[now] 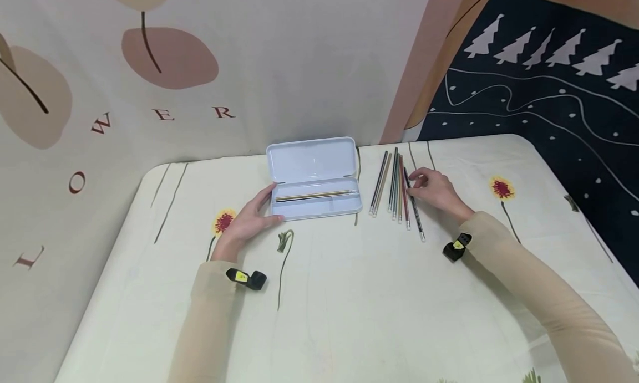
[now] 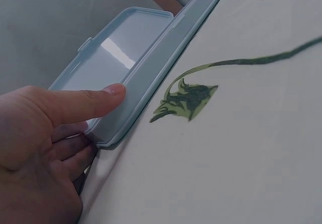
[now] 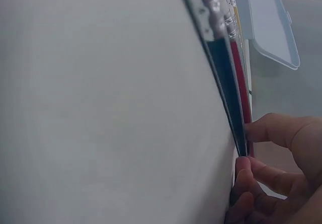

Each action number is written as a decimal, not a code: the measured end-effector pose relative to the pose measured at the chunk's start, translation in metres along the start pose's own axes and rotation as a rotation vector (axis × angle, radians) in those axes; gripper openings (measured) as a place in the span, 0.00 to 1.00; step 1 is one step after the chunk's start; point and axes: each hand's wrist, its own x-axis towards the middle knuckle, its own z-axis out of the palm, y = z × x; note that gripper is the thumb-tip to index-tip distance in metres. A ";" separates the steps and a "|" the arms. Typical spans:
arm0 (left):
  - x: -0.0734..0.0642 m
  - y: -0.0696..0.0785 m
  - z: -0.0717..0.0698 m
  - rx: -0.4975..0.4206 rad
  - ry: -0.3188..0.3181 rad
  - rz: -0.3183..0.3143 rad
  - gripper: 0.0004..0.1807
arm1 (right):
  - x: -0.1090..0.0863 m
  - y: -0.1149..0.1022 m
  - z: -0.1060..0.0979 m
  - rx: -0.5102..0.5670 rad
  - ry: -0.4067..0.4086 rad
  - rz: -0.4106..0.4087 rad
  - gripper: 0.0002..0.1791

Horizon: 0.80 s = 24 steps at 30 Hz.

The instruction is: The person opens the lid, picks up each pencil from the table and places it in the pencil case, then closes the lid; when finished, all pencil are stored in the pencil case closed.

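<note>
A light blue pencil case stands with its lid raised at the back of the table. Pencils, one gold and one dark, lie lengthwise inside it. My left hand holds the case's left end; in the left wrist view the thumb lies on the front wall and the other fingers are round the end. On the right, my right hand pinches a dark pencil, its white eraser towards me. That pencil looks blue in the right wrist view, beside a red pencil.
Several more pencils lie side by side between the case and my right hand, erasers towards me. A pale cloth with printed flowers covers the table. Hanging fabric rises behind it, with a dark printed cloth at right.
</note>
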 end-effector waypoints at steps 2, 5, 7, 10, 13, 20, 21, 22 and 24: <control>0.000 0.000 0.000 -0.003 0.000 0.005 0.49 | 0.001 0.000 0.001 -0.001 0.007 0.000 0.21; -0.001 0.002 0.000 0.001 -0.001 0.007 0.49 | 0.003 0.001 0.002 0.002 0.025 0.003 0.20; -0.001 0.002 0.000 0.001 -0.001 0.013 0.49 | 0.003 0.002 0.002 0.007 0.036 0.008 0.20; -0.001 0.002 0.000 0.003 0.000 0.010 0.49 | 0.003 0.002 0.002 0.021 0.046 0.020 0.20; -0.001 0.001 0.000 0.007 0.002 0.003 0.49 | 0.003 0.003 0.001 0.042 0.058 0.027 0.20; -0.001 0.002 0.000 0.021 0.003 0.005 0.49 | 0.001 0.006 -0.002 0.114 0.119 -0.001 0.19; -0.001 0.002 0.000 0.020 0.003 0.006 0.49 | 0.001 0.006 -0.003 0.122 0.124 -0.007 0.19; -0.001 0.002 0.000 0.017 0.003 0.007 0.49 | 0.001 0.006 -0.003 0.130 0.128 -0.014 0.19; -0.001 0.002 0.000 0.015 0.003 0.007 0.49 | 0.000 0.006 -0.004 0.145 0.130 -0.031 0.19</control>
